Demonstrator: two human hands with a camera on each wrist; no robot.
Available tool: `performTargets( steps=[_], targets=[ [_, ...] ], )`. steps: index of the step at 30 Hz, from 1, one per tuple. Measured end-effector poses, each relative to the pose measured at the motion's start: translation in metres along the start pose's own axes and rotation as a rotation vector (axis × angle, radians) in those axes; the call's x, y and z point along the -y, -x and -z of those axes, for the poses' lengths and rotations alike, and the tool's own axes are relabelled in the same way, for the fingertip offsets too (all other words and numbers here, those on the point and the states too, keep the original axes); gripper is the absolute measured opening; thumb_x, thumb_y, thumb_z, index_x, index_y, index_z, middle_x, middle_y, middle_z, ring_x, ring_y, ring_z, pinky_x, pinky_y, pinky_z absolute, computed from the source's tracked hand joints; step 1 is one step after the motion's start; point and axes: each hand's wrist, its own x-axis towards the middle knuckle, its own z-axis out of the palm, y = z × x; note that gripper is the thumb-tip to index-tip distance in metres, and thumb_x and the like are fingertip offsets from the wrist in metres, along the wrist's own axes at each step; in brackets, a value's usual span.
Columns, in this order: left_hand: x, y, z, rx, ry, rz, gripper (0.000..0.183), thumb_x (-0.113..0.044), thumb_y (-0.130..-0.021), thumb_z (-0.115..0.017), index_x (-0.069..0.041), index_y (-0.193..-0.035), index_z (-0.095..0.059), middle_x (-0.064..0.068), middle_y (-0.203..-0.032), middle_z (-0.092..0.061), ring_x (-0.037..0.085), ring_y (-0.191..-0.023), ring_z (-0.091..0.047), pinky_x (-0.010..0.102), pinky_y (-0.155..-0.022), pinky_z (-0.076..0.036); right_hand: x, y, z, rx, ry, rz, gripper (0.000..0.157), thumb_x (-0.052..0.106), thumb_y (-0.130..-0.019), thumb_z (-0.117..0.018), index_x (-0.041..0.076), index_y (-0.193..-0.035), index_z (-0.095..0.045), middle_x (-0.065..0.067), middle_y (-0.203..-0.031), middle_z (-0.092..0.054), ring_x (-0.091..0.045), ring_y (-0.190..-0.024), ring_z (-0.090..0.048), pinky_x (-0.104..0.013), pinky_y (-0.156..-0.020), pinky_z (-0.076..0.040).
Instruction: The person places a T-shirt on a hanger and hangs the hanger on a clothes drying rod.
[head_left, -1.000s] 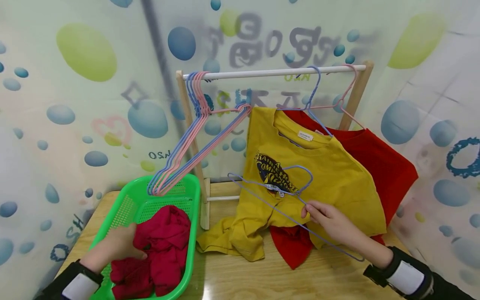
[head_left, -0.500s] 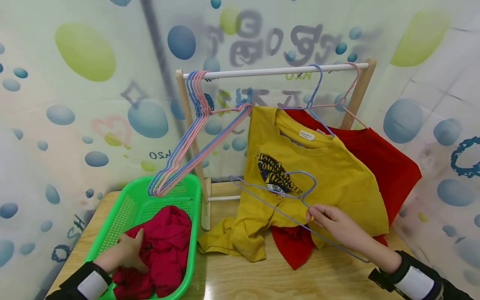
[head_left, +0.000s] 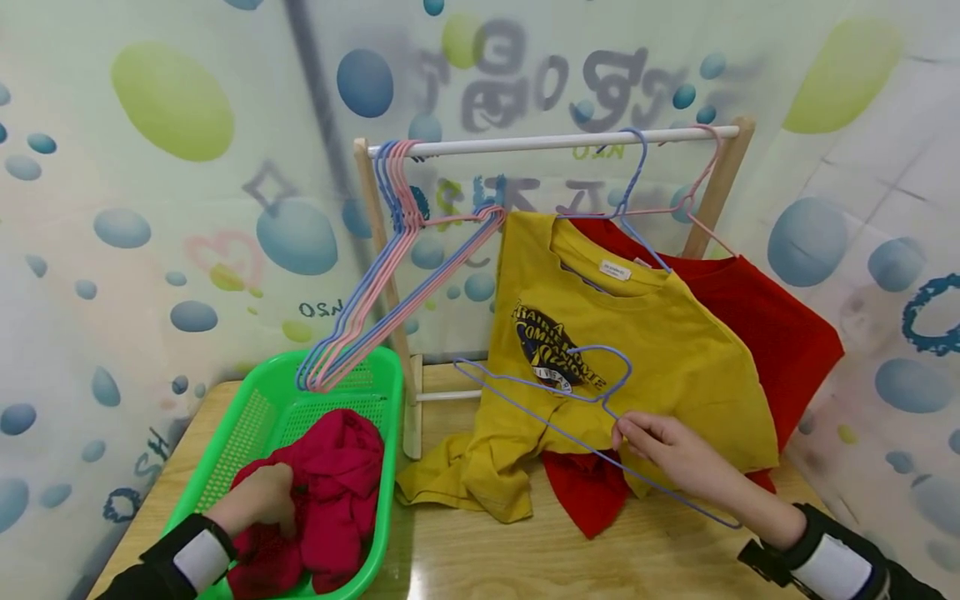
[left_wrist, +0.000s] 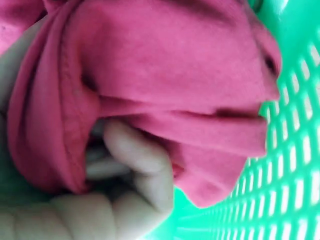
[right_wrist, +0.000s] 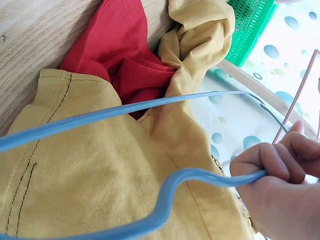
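In the head view my left hand (head_left: 262, 500) is down in the green basket (head_left: 393, 425), gripping a crumpled crimson garment (head_left: 341, 467). The left wrist view shows the fingers (left_wrist: 137, 150) curled into a seamed fold of that cloth. My right hand (head_left: 663, 442) pinches a blue hanger (right_wrist: 120, 111) just below its hook. That hanger is tilted, its hook up and its long bar slanting down to the right, in front of a yellow T-shirt (head_left: 675, 367). Behind the yellow one hangs a red shirt (head_left: 787, 333).
A small rack with a white rail (head_left: 525, 145) and wooden posts stands on the wooden table (head_left: 480, 558). Several blue and pink hangers (head_left: 358, 315) hang at its left end, over the basket's back corner. A patterned curtain (head_left: 180, 275) encloses the back and sides.
My left hand has moved right and deeper into the crimson garment, its fingers closing on the cloth. The hanger's left end has dipped slightly while my right hand keeps hold of it.
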Motion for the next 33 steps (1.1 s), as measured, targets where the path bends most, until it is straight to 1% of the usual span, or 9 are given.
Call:
performTargets(
  steps=[2,3,8,11,15,18,22,28,33],
  targets=[
    [-0.001,-0.001,0.0,0.005,-0.021,0.006,0.037,-0.01,-0.053,-0.086,-0.004,-0.074,-0.056,0.006,-0.072,-0.057,0.02,-0.07,-0.053,0.035,-0.057,-0.045,-0.001,0.0,0.0,-0.004,0.008,0.008,0.033,0.023,-0.106,-0.035,0.001,-0.094,-0.057,-0.001,-0.071,-0.038,-0.009,-0.064,-0.038,-0.028,-0.057,-0.037],
    [-0.002,0.0,0.0,-0.009,-0.036,0.002,0.032,-0.008,-0.055,-0.083,-0.006,-0.071,-0.055,0.004,-0.069,-0.056,0.019,-0.065,-0.049,0.034,-0.054,-0.043,-0.001,0.001,0.0,-0.007,0.013,0.011,0.033,0.022,-0.106,-0.035,0.001,-0.094,-0.057,-0.001,-0.072,-0.039,-0.009,-0.065,-0.038,-0.028,-0.057,-0.037],
    [-0.003,-0.003,0.0,-0.116,-0.073,-0.018,0.019,0.002,-0.06,-0.066,-0.009,-0.063,-0.051,0.003,-0.062,-0.051,0.018,-0.056,-0.044,0.033,-0.044,-0.037,0.001,0.001,0.003,-0.02,0.036,0.009,0.034,0.022,-0.106,-0.034,0.0,-0.094,-0.057,-0.002,-0.079,-0.046,-0.006,-0.072,-0.044,-0.026,-0.062,-0.042],
    [0.002,-0.006,-0.001,-0.179,-0.082,-0.049,0.018,0.004,-0.06,-0.06,-0.009,-0.063,-0.049,0.002,-0.062,-0.048,0.018,-0.056,-0.041,0.033,-0.044,-0.036,0.003,0.001,0.003,-0.021,0.043,0.005,0.035,0.023,-0.106,-0.034,0.0,-0.094,-0.057,-0.002,-0.075,-0.042,-0.007,-0.066,-0.039,-0.028,-0.058,-0.038],
    [0.009,-0.006,0.0,-0.234,-0.01,-0.095,0.024,0.002,-0.054,-0.061,-0.012,-0.061,-0.043,-0.002,-0.059,-0.04,0.015,-0.056,-0.036,0.03,-0.046,-0.033,0.003,0.003,0.003,-0.021,0.043,-0.025,0.037,0.027,-0.106,-0.035,0.0,-0.094,-0.057,0.001,-0.067,-0.034,-0.008,-0.055,-0.028,-0.03,-0.049,-0.031],
    [0.011,-0.001,0.008,-0.253,0.128,-0.154,0.029,-0.004,-0.054,-0.066,-0.015,-0.06,-0.04,-0.007,-0.056,-0.034,0.011,-0.053,-0.032,0.027,-0.046,-0.031,0.002,0.006,0.004,-0.016,0.038,-0.036,0.037,0.026,-0.106,-0.034,-0.001,-0.096,-0.057,0.002,-0.063,-0.03,-0.008,-0.051,-0.025,-0.03,-0.048,-0.032],
    [0.008,0.013,0.023,-0.2,0.311,-0.28,0.023,-0.008,-0.06,-0.071,-0.012,-0.062,-0.049,-0.007,-0.062,-0.039,0.005,-0.054,-0.035,0.024,-0.048,-0.036,0.001,0.007,0.007,-0.028,0.03,-0.009,0.035,0.022,-0.107,-0.033,-0.002,-0.097,-0.056,0.002,-0.062,-0.029,-0.01,-0.052,-0.025,-0.03,-0.05,-0.033],
    [-0.006,0.045,0.046,0.034,0.523,-0.395,0.013,-0.003,-0.07,-0.069,-0.004,-0.082,-0.064,-0.007,-0.06,-0.049,0.002,-0.052,-0.04,0.023,-0.048,-0.04,0.002,0.006,0.009,-0.046,0.012,-0.001,0.035,0.022,-0.106,-0.034,-0.004,-0.096,-0.056,0.002,-0.062,-0.029,-0.011,-0.051,-0.024,-0.033,-0.046,-0.028],
    [-0.022,0.06,0.063,0.134,0.713,-0.588,0.022,0.003,-0.08,-0.066,-0.001,-0.102,-0.068,-0.005,-0.067,-0.061,0.002,-0.057,-0.05,0.026,-0.051,-0.046,0.002,0.008,0.009,-0.06,-0.012,-0.013,0.036,0.024,-0.106,-0.034,-0.003,-0.095,-0.055,0.002,-0.06,-0.027,-0.012,-0.049,-0.021,-0.033,-0.045,-0.028]
  ],
)
